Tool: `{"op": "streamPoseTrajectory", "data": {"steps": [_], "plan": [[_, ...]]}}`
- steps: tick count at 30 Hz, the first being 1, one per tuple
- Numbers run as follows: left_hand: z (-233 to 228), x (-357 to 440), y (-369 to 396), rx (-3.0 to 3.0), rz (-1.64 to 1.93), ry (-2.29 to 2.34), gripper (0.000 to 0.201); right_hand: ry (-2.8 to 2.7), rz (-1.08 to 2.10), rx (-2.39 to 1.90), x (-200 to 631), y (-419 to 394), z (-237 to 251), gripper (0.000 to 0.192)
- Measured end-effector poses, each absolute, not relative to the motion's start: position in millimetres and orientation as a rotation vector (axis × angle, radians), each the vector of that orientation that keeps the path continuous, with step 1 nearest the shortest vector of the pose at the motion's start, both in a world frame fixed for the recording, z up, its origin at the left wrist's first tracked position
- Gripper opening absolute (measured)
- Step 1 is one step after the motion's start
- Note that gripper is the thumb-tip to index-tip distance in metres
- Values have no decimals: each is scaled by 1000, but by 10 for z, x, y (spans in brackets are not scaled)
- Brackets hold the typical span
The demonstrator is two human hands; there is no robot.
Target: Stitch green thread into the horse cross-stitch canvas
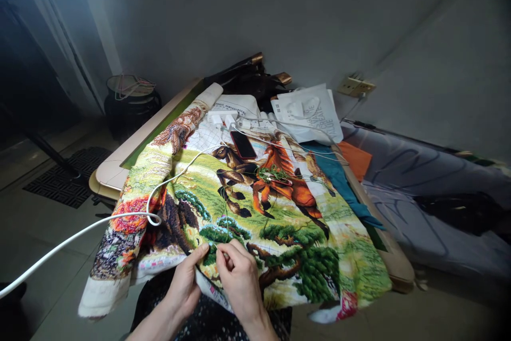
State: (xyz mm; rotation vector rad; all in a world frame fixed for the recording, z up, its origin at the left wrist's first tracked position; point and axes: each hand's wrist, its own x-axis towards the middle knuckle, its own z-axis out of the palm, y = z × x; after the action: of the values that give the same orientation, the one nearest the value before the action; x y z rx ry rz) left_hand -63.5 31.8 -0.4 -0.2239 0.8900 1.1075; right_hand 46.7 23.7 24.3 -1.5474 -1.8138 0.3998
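Observation:
A large cross-stitch cloth (239, 229) with running horses and pine trees is draped over the table and hangs over its near edge. My left hand (184, 283) grips the cloth's near edge, thumb on top and fingers underneath. Close beside it, my right hand (239, 277) is closed in a pinch at the stitched surface. A thin green thread (227, 208) runs up from the pinch across the cloth; a needle between the fingertips is too small to make out surely. Loose green threads (273, 173) lie tangled on the orange horse.
The cloth's left side is a thick roll (159, 165). A phone (243, 144), a power strip (223, 117) and a white bag (307, 112) lie farther back. A white cable (80, 240) loops across from the left. The table (115, 165) stands near a wall socket (355, 85).

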Motion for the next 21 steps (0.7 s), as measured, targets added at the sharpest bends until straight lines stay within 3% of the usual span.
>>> {"op": "streamPoseTrajectory", "data": {"steps": [21], "plan": [[2,-618,352,-234,1120,900,14,-1717,537,-1483,504,238,261,20]]}}
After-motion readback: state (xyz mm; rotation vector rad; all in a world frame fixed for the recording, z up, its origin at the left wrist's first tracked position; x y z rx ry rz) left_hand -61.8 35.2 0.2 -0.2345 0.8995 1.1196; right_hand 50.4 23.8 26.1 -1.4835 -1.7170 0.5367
